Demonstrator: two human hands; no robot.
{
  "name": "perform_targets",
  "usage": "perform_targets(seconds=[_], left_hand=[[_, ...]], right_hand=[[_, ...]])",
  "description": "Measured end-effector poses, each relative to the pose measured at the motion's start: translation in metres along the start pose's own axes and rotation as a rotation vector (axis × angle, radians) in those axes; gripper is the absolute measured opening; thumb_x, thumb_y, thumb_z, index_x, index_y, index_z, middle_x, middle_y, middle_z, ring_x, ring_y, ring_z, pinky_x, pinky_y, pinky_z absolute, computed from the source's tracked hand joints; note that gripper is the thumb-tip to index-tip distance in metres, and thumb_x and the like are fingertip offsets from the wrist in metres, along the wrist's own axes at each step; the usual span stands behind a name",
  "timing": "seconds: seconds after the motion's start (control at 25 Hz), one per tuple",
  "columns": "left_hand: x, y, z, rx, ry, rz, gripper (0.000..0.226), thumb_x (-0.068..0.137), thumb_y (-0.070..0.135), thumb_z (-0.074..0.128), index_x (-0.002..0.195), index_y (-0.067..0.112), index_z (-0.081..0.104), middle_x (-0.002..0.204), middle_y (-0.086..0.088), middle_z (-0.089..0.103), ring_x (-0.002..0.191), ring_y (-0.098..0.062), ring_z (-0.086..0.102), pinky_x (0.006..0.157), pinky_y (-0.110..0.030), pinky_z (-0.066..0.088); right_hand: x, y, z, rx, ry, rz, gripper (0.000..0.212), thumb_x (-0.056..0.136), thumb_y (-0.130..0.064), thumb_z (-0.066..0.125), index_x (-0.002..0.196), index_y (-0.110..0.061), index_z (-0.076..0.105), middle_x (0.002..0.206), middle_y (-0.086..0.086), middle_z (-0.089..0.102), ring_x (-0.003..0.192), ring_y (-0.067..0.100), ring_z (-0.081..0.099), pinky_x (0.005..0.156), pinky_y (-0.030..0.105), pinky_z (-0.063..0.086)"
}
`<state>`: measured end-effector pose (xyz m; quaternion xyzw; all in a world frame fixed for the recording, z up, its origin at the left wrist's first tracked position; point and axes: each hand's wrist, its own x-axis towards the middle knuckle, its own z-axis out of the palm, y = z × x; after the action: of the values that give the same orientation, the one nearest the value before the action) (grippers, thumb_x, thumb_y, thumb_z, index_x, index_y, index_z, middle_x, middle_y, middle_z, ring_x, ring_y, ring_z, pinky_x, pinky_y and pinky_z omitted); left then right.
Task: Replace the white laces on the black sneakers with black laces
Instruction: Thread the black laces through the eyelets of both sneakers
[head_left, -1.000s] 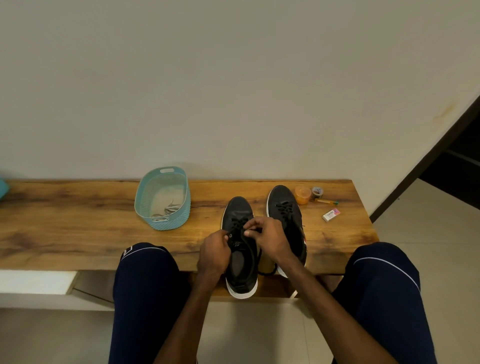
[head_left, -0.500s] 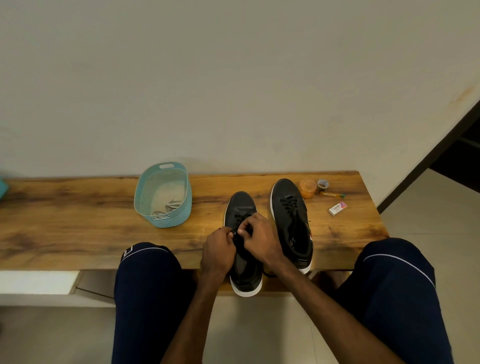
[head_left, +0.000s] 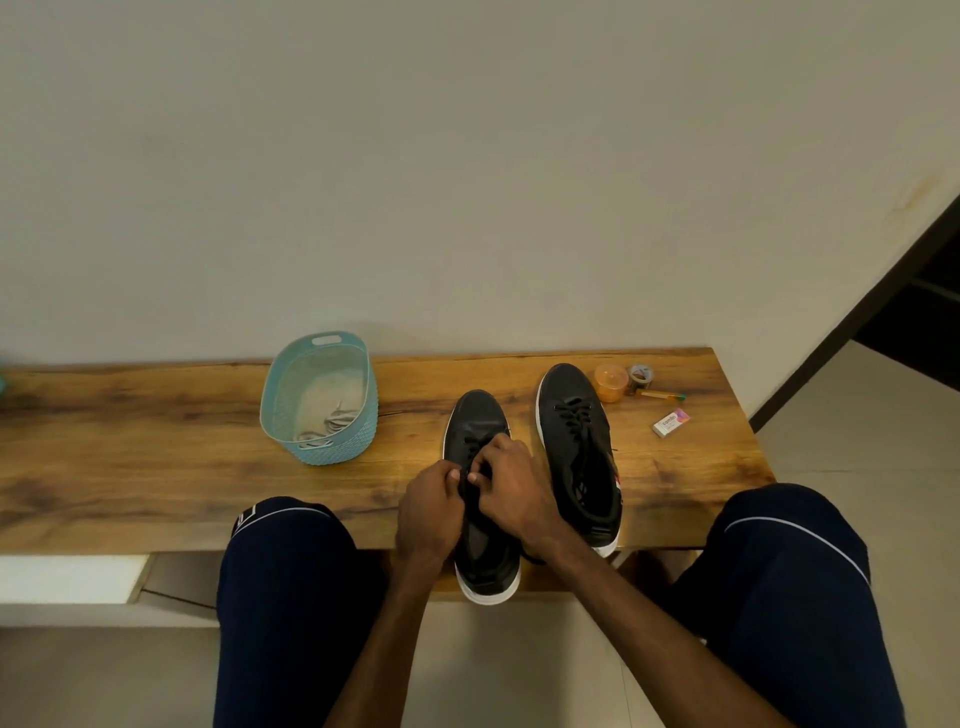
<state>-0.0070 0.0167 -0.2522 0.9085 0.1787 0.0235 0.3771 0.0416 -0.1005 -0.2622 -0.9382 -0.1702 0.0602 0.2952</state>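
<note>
Right at the front edge of the desk stood the near sneaker, black with a white sole. Its toe pointed toward the wall and its heel hung a little past the edge. Both of the person's hands were bunched over its middle. The left hand came in from the sneaker's left side with its fingers curled tight. Its thumb tip met that of the right hand, which lay across the tongue from the other side. Between them the fingertips pinched the black lace, which showed at the eyelets just ahead of the knuckles. The pinch itself was too dark for me to make out. Just right of that sneaker and a bit farther back stood the second sneaker, laced in black. Well to the near sneaker's left sat a pale blue basket with the white laces heaped inside. Farther right, past the second sneaker, lay an orange jar, a tape roll, a pen and an eraser.
</note>
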Motion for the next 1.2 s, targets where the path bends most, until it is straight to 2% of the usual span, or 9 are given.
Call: perform_targets(seconds=[0.2,0.32,0.4,0.56,0.8,0.88,1.0,1.08,1.2], left_hand=[[0.003,-0.006,0.005,-0.284,0.0,-0.141,0.009,0.097,0.023,0.06,0.09,0.019,0.066,0.083,0.002,0.068,0.072,-0.023,0.064,0.067,-0.043,0.055],[0.003,-0.008,0.01,-0.564,-0.014,-0.273,0.008,0.091,0.016,0.069,0.089,0.008,0.068,0.085,-0.011,0.071,0.074,-0.022,0.064,0.063,-0.035,0.05],[0.003,-0.008,0.013,-0.639,0.003,-0.304,0.01,0.09,0.013,0.07,0.091,0.003,0.068,0.089,-0.016,0.073,0.077,-0.023,0.067,0.062,-0.033,0.052],[0.001,-0.009,0.017,-0.532,0.052,-0.269,0.008,0.09,0.016,0.07,0.092,0.008,0.07,0.088,-0.007,0.073,0.086,-0.023,0.07,0.078,-0.044,0.059],[-0.005,-0.005,0.017,-0.335,0.107,-0.097,0.005,0.088,0.019,0.072,0.089,0.021,0.067,0.085,0.009,0.068,0.083,-0.009,0.065,0.074,-0.034,0.054],[-0.003,-0.006,0.019,-0.318,0.095,-0.075,0.007,0.089,0.019,0.071,0.091,0.022,0.066,0.086,0.009,0.067,0.082,-0.009,0.064,0.075,-0.034,0.054],[0.001,-0.008,0.022,-0.291,0.073,-0.062,0.006,0.09,0.017,0.068,0.092,0.022,0.064,0.087,0.006,0.066,0.083,-0.01,0.063,0.077,-0.037,0.054],[0.002,-0.009,0.024,-0.289,0.053,-0.075,0.004,0.094,0.017,0.063,0.092,0.021,0.062,0.09,0.004,0.065,0.086,-0.015,0.062,0.08,-0.039,0.053],[0.002,0.0,0.014,-0.495,0.094,-0.205,0.009,0.101,0.014,0.049,0.097,0.016,0.056,0.098,-0.005,0.063,0.09,-0.026,0.061,0.075,-0.039,0.051]], right_hand=[[0.001,0.006,-0.001,0.157,0.029,0.027,0.008,0.092,-0.022,0.068,0.086,-0.017,0.067,0.095,-0.007,0.056,0.094,0.014,0.055,0.085,0.037,0.047],[-0.001,0.012,-0.007,0.285,-0.028,-0.002,0.008,0.094,-0.013,0.066,0.091,-0.007,0.072,0.096,-0.001,0.058,0.091,0.016,0.056,0.085,0.037,0.048],[-0.005,0.012,-0.009,0.287,-0.043,-0.016,0.007,0.091,-0.011,0.068,0.093,-0.006,0.072,0.099,0.003,0.06,0.094,0.017,0.057,0.087,0.039,0.05],[-0.01,0.009,-0.005,0.296,0.049,0.028,0.006,0.09,-0.006,0.068,0.091,-0.007,0.074,0.097,0.006,0.064,0.092,0.02,0.059,0.086,0.04,0.05],[-0.016,0.007,0.0,0.447,0.148,0.164,0.015,0.086,-0.002,0.072,0.094,-0.014,0.068,0.084,-0.007,0.067,0.08,0.006,0.064,0.076,0.026,0.053],[-0.018,0.007,-0.001,0.526,0.169,0.189,0.023,0.084,0.003,0.071,0.094,-0.015,0.06,0.082,-0.003,0.067,0.08,0.007,0.066,0.075,0.026,0.055],[-0.018,0.009,0.0,0.502,0.145,0.153,0.022,0.086,0.003,0.068,0.097,-0.014,0.063,0.088,-0.002,0.068,0.087,0.008,0.065,0.082,0.033,0.056],[-0.019,0.01,-0.001,0.465,0.127,0.12,0.02,0.089,-0.003,0.067,0.106,-0.015,0.066,0.091,-0.004,0.069,0.091,0.008,0.065,0.087,0.038,0.055],[-0.022,0.008,-0.004,0.289,0.05,0.08,0.036,0.091,-0.035,0.068,0.124,-0.026,0.06,0.104,-0.011,0.065,0.106,0.012,0.059,0.098,0.044,0.047]])
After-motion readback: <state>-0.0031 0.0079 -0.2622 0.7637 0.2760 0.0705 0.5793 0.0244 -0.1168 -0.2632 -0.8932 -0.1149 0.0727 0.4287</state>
